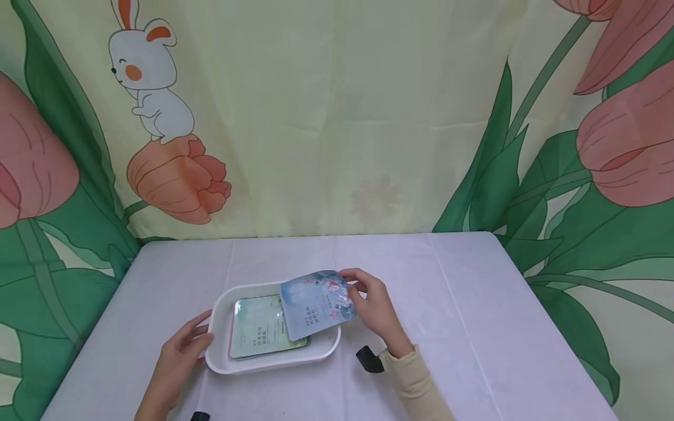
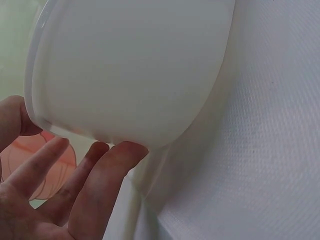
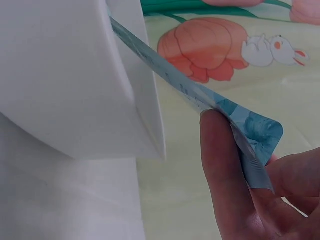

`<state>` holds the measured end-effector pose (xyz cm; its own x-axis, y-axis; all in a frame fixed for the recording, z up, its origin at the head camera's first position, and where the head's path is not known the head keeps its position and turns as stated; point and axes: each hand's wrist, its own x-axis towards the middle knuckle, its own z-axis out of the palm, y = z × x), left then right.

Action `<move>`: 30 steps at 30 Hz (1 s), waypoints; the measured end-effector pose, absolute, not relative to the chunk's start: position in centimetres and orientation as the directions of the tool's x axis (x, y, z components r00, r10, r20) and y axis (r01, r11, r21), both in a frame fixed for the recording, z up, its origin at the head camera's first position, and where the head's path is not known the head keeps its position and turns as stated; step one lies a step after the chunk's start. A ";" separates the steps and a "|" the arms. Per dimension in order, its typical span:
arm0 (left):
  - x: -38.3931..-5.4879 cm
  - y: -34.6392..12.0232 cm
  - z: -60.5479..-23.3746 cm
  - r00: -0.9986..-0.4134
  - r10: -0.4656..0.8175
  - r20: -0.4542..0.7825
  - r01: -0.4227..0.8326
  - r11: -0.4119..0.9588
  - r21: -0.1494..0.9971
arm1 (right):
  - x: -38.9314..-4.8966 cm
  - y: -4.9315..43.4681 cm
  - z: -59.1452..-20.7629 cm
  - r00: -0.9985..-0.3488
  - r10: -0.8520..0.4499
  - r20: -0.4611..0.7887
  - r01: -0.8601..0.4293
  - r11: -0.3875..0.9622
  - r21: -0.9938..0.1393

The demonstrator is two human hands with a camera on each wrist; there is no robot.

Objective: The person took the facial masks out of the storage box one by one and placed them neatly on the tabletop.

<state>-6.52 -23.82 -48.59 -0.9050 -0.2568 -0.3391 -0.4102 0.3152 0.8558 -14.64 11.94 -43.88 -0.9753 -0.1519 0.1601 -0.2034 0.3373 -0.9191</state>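
A white tray stands on the table, and in it lies a pale green flat sachet with printed text. My right hand pinches the right edge of a blue flat sachet with pink flowers, thumb on top. This blue sachet, the size of a face mask packet, slants over the tray's right half and partly covers the green one. In the right wrist view its edge reaches over the tray's rim. At the tray's left end my left hand grips the rim and outer wall, fingertips touching the white plastic.
A white cloth covers the table. Behind it hangs a curtain printed with tulips and a rabbit. A black wrist device sits at the right sleeve; another black piece shows at the bottom edge.
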 end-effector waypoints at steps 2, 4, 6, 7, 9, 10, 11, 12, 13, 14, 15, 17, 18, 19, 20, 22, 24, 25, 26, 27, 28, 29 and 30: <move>-6.5 -23.8 -48.6 -0.906 -0.257 -0.336 -0.408 0.319 0.855 | -14.7 12.2 -43.9 -0.978 -0.143 0.150 -0.190 0.332 -0.924; -6.5 -23.8 -48.7 -0.906 -0.258 -0.335 -0.408 0.322 0.854 | -14.7 12.5 -43.9 -0.981 -0.134 0.138 -0.176 0.325 -0.929; -6.5 -23.8 -48.7 -0.906 -0.259 -0.335 -0.408 0.323 0.854 | -14.8 12.8 -43.9 -0.984 -0.128 0.122 -0.157 0.313 -0.937; -6.6 -23.8 -48.7 -0.906 -0.260 -0.334 -0.408 0.322 0.854 | -14.8 12.9 -43.9 -0.985 -0.123 0.117 -0.150 0.310 -0.939; -6.6 -23.8 -48.8 -0.905 -0.261 -0.335 -0.409 0.320 0.855 | -14.8 13.2 -43.8 -0.988 -0.116 0.100 -0.131 0.293 -0.947; -6.6 -23.8 -48.8 -0.906 -0.262 -0.334 -0.408 0.320 0.855 | -14.8 13.3 -43.8 -0.989 -0.112 0.095 -0.124 0.287 -0.950; -6.6 -23.8 -48.8 -0.906 -0.262 -0.332 -0.406 0.320 0.856 | -14.7 13.5 -43.7 -0.990 -0.109 0.089 -0.116 0.282 -0.952; -6.6 -23.8 -48.8 -0.907 -0.263 -0.330 -0.405 0.319 0.857 | -14.7 13.6 -43.7 -0.991 -0.105 0.083 -0.109 0.279 -0.954; -6.6 -23.8 -48.8 -0.907 -0.263 -0.329 -0.403 0.319 0.858 | -14.7 13.8 -43.7 -0.991 -0.103 0.080 -0.106 0.278 -0.955; -6.5 -23.8 -48.8 -0.907 -0.264 -0.327 -0.402 0.320 0.858 | -14.8 14.0 -43.8 -0.992 -0.100 0.074 -0.100 0.279 -0.955; -6.5 -23.8 -48.9 -0.908 -0.264 -0.326 -0.401 0.321 0.858 | -14.8 14.1 -43.8 -0.993 -0.095 0.070 -0.094 0.284 -0.954; -6.5 -23.8 -48.8 -0.908 -0.265 -0.326 -0.401 0.318 0.859 | -14.8 14.5 -44.0 -0.994 -0.086 0.060 -0.083 0.293 -0.952; -6.5 -23.8 -48.8 -0.907 -0.265 -0.326 -0.401 0.316 0.860 | -14.8 14.6 -44.1 -0.995 -0.080 0.057 -0.078 0.297 -0.952; -6.5 -23.8 -48.8 -0.907 -0.265 -0.327 -0.401 0.315 0.860 | -14.8 14.8 -44.1 -0.996 -0.074 0.056 -0.075 0.300 -0.951; -6.6 -23.8 -48.8 -0.907 -0.264 -0.327 -0.401 0.314 0.861 | -14.8 15.0 -44.1 -0.996 -0.068 0.053 -0.071 0.300 -0.951; -6.6 -23.8 -48.8 -0.907 -0.264 -0.329 -0.402 0.311 0.861 | -14.9 15.4 -44.2 -0.997 -0.060 0.055 -0.070 0.296 -0.953; -6.6 -23.7 -48.8 -0.906 -0.264 -0.331 -0.404 0.309 0.861 | -15.0 15.7 -44.2 -0.997 -0.060 0.057 -0.072 0.293 -0.953; -6.6 -23.7 -48.8 -0.906 -0.264 -0.331 -0.404 0.310 0.860 | -15.1 15.9 -44.2 -0.997 -0.060 0.057 -0.073 0.293 -0.953; -6.6 -23.7 -48.8 -0.906 -0.264 -0.332 -0.405 0.309 0.860 | -15.1 16.1 -44.2 -0.997 -0.057 0.060 -0.075 0.293 -0.953; -6.6 -23.7 -48.8 -0.905 -0.265 -0.333 -0.407 0.309 0.860 | -15.1 16.3 -44.2 -0.997 -0.052 0.058 -0.071 0.294 -0.953; -6.5 -23.7 -48.7 -0.904 -0.265 -0.334 -0.408 0.309 0.859 | -15.2 16.4 -44.2 -0.997 -0.046 0.056 -0.067 0.297 -0.952; -6.5 -23.7 -48.7 -0.904 -0.266 -0.334 -0.408 0.308 0.859 | -15.2 16.6 -44.2 -0.998 -0.042 0.053 -0.063 0.299 -0.952; -6.5 -23.7 -48.7 -0.904 -0.266 -0.334 -0.408 0.309 0.859 | -15.3 16.8 -44.2 -0.998 -0.033 0.049 -0.057 0.303 -0.951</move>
<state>-6.54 -23.69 -48.71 -0.9041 -0.2660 -0.3343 -0.4085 0.3089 0.8589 -15.27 16.80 -44.16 -0.9982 -0.0332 0.0492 -0.0570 0.3026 -0.9514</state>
